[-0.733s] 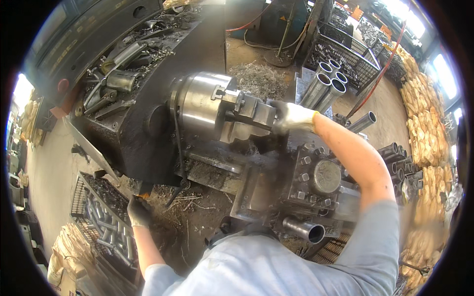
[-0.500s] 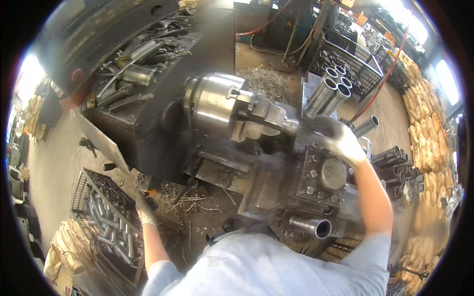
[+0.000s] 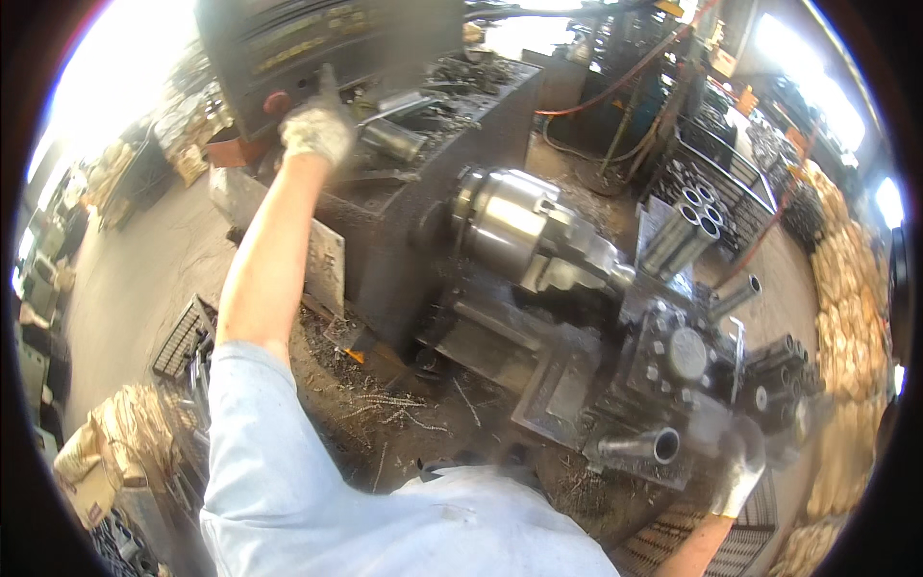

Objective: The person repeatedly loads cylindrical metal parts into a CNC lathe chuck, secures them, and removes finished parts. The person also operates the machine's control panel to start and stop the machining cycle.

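Observation:
My left hand (image 3: pixel 319 133), in a pale work glove, reaches up to the dark control panel (image 3: pixel 327 43) of a lathe. One finger stretches out at the panel's lower part, beside a red round button (image 3: pixel 277 103); the other fingers look partly curled. My right hand (image 3: pixel 738 481), also gloved, is low beside the lathe carriage; its fingers are smeared by motion, so what they touch does not show. Between my arms sits the shiny lathe chuck (image 3: pixel 510 229), a short metal piece (image 3: pixel 620 279) at its jaws. The square tool post (image 3: pixel 685 354) stands to the chuck's right.
Several upright metal tubes (image 3: pixel 678 236) stand behind the tool post. One tube (image 3: pixel 639 445) lies at the carriage's near side. A wire basket (image 3: pixel 183 337) is at left, metal shavings (image 3: pixel 385 404) litter the floor, and stacked tan sacks (image 3: pixel 856 317) line the right.
My left hand has risen from low at the left up to the control panel. My right hand has left the chuck and tool post area and come down nearer me. The view has shifted left.

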